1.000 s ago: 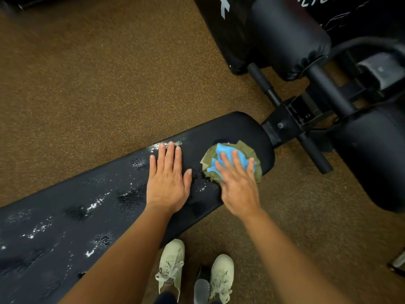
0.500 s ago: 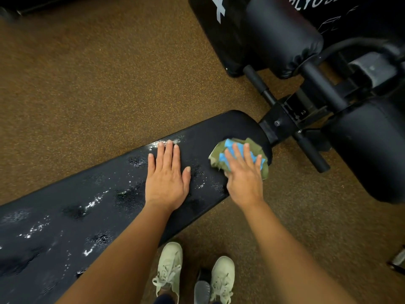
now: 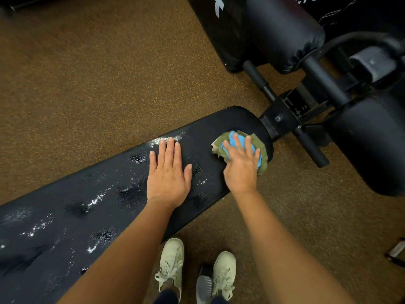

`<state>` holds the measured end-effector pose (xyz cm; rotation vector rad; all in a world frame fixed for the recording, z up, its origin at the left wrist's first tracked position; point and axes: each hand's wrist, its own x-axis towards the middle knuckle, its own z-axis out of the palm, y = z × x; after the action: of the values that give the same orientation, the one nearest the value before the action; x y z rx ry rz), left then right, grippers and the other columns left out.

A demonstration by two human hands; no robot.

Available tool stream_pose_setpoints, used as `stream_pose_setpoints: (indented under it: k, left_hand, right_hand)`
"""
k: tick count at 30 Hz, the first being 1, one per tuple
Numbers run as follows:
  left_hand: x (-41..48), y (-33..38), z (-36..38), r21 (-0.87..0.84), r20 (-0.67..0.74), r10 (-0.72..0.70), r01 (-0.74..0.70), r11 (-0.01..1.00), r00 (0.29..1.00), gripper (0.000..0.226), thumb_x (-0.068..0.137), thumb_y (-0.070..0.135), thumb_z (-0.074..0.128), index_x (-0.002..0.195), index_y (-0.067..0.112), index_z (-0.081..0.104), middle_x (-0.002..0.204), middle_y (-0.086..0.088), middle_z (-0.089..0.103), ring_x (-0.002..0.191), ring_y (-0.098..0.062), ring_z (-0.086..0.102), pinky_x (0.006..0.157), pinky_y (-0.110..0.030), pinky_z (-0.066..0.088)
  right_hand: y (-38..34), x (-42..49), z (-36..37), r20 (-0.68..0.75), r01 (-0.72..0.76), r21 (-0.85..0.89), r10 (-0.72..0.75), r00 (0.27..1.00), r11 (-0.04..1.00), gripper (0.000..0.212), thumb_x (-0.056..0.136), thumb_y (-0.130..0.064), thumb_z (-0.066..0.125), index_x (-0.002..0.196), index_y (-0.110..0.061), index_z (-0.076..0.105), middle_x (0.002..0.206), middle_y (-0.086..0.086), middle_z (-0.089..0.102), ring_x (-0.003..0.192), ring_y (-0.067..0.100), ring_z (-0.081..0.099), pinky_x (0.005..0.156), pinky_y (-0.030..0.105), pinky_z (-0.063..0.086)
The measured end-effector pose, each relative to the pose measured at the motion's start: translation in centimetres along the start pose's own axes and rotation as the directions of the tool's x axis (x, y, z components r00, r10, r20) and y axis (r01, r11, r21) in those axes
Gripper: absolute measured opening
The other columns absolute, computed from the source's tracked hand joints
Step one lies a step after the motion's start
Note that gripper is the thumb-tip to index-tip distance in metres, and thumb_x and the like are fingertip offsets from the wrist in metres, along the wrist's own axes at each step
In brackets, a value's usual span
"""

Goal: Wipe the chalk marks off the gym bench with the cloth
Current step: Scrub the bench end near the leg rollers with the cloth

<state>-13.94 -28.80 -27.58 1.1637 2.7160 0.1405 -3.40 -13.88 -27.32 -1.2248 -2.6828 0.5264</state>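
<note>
- While the right hand point(image 3: 241, 170) lies palm down on the cloth point(image 3: 259, 145), its fingers are spread and nearly straight; they press the cloth rather than grasp it.
- Cloth: bunched, olive green with a bright blue patch showing between the fingers. It sits on top of the bench point(image 3: 219, 128), at the rounded end nearest the metal frame point(image 3: 282, 116), close to the near edge.
- Left hand point(image 3: 167, 178): flat on the bench pad, palm down, fingers straight and held together, thumb out to the side. It holds nothing. It is beside the right hand, not touching it or the cloth.
- Chalk marks point(image 3: 96, 200): white flecks and smears scattered along the black pad to the left of the left hand, plus a white streak at the far edge, just at that hand's fingertips. A few small specks lie between the two hands.
- Dark, mottled patches also show on the pad among the marks; wet or worn, cannot tell.
- Bench runs diagonally from lower left to centre right, over a brown speckled floor point(image 3: 87, 84).
- Beyond the frame: black padded rollers point(image 3: 282, 29) and a black handle bar point(image 3: 311, 150).
- Pale lace-up shoes point(image 3: 173, 262) stand on the floor at the near side of the bench.
</note>
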Motion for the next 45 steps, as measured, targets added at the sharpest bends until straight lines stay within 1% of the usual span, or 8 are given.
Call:
stream_pose_setpoints:
  k: [2, 7, 15, 21, 28, 34, 41, 45]
  left_hand:
    - [0.0, 0.0, 0.1, 0.005, -0.004, -0.004, 0.004, 1.0, 1.0, 0.068, 0.097, 0.048, 0.01, 0.151, 0.006, 0.01, 0.16, -0.011, 0.005, 0.148, -0.025, -0.004, 0.119, -0.049, 0.004]
    - [0.0, -0.1, 0.2, -0.01, 0.003, 0.003, -0.003, 1.0, 1.0, 0.068, 0.097, 0.047, 0.011, 0.151, 0.005, 0.013, 0.16, -0.012, 0.007, 0.148, -0.026, -0.002, 0.119, -0.049, 0.005]
    - [0.0, 0.0, 0.0, -0.014, 0.004, -0.012, 0.013, 1.0, 1.0, 0.068, 0.097, 0.049, 0.01, 0.152, 0.008, 0.009, 0.161, -0.009, 0.003, 0.148, -0.025, -0.006, 0.119, -0.048, 0.001]
    - [0.0, 0.0, 0.2, -0.015, -0.013, -0.007, 0.006, 1.0, 1.0, 0.069, 0.097, 0.048, 0.012, 0.151, 0.007, 0.013, 0.16, -0.01, 0.007, 0.148, -0.027, -0.001, 0.119, -0.048, 0.003]
    - [0.0, 0.0, 0.4, -0.004, -0.035, -0.006, 0.006, 1.0, 0.999, 0.069, 0.096, 0.048, 0.012, 0.151, 0.007, 0.013, 0.16, -0.011, 0.007, 0.148, -0.028, -0.003, 0.119, -0.048, 0.002]
    - [-0.2, -0.2, 0.6, -0.022, -0.062, 0.007, -0.009, 1.0, 0.998, 0.069, 0.096, 0.048, 0.011, 0.151, 0.007, 0.013, 0.16, -0.01, 0.006, 0.148, -0.027, -0.005, 0.119, -0.047, 0.001]
    - [-0.2, -0.1, 0.4, -0.036, -0.105, 0.008, -0.012, 0.999, 0.994, 0.071, 0.095, 0.049, 0.013, 0.151, 0.006, 0.016, 0.16, -0.015, 0.006, 0.147, -0.032, -0.006, 0.118, -0.047, 0.0]
    - [-0.2, -0.2, 0.5, -0.051, -0.129, -0.003, -0.004, 0.999, 0.992, 0.07, 0.095, 0.048, 0.019, 0.149, 0.003, 0.023, 0.157, -0.019, 0.014, 0.146, -0.037, 0.002, 0.118, -0.048, 0.005]
  right_hand:
    - [-1.8, -0.4, 0.5, -0.022, 0.009, 0.02, -0.008, 1.0, 1.0, 0.056, 0.079, 0.004, 0.055, 0.129, -0.021, 0.056, 0.147, 0.002, 0.041, 0.144, 0.035, 0.015, 0.112, 0.062, 0.006]
    - [-1.5, -6.6, 1.2, 0.03, 0.345, 0.035, -0.346, 0.938, 0.938, 0.045, 0.085, -0.005, 0.045, 0.125, -0.019, 0.06, 0.142, 0.001, 0.048, 0.14, 0.033, 0.027, 0.111, 0.062, 0.017]
    - [-0.1, -0.1, -0.3, 0.007, -0.04, 0.087, 0.04, 0.999, 0.995, 0.049, 0.083, 0.007, 0.05, 0.126, -0.015, 0.059, 0.146, 0.003, 0.043, 0.144, 0.033, 0.015, 0.114, 0.059, 0.003]
    - [0.0, -5.6, 0.5, 0.042, 0.309, 0.07, -0.312, 0.949, 0.948, 0.044, 0.087, -0.011, 0.038, 0.124, -0.018, 0.061, 0.141, -0.001, 0.049, 0.142, 0.027, 0.025, 0.113, 0.058, 0.013]
    - [-1.5, -1.6, 0.6, -0.041, 0.066, 0.078, -0.063, 0.997, 0.995, 0.043, 0.08, 0.005, 0.054, 0.117, -0.013, 0.064, 0.137, 0.005, 0.053, 0.139, 0.037, 0.028, 0.11, 0.065, 0.014]
    - [0.8, -4.8, 1.1, -0.043, 0.389, 0.08, -0.387, 0.921, 0.918, 0.046, 0.085, -0.009, 0.035, 0.121, -0.016, 0.063, 0.138, 0.0, 0.053, 0.139, 0.028, 0.032, 0.112, 0.058, 0.017]
    - [-1.3, -0.1, 0.1, -0.004, 0.023, 0.06, -0.023, 1.0, 0.998, 0.042, 0.09, -0.005, 0.048, 0.128, -0.019, 0.055, 0.147, -0.005, 0.042, 0.145, 0.025, 0.012, 0.114, 0.056, 0.0]
    - [-2.0, -4.4, 1.3, 0.032, 0.322, 0.1, -0.326, 0.945, 0.942, 0.048, 0.085, -0.001, 0.051, 0.129, -0.021, 0.057, 0.145, -0.004, 0.045, 0.143, 0.025, 0.021, 0.114, 0.057, 0.005]
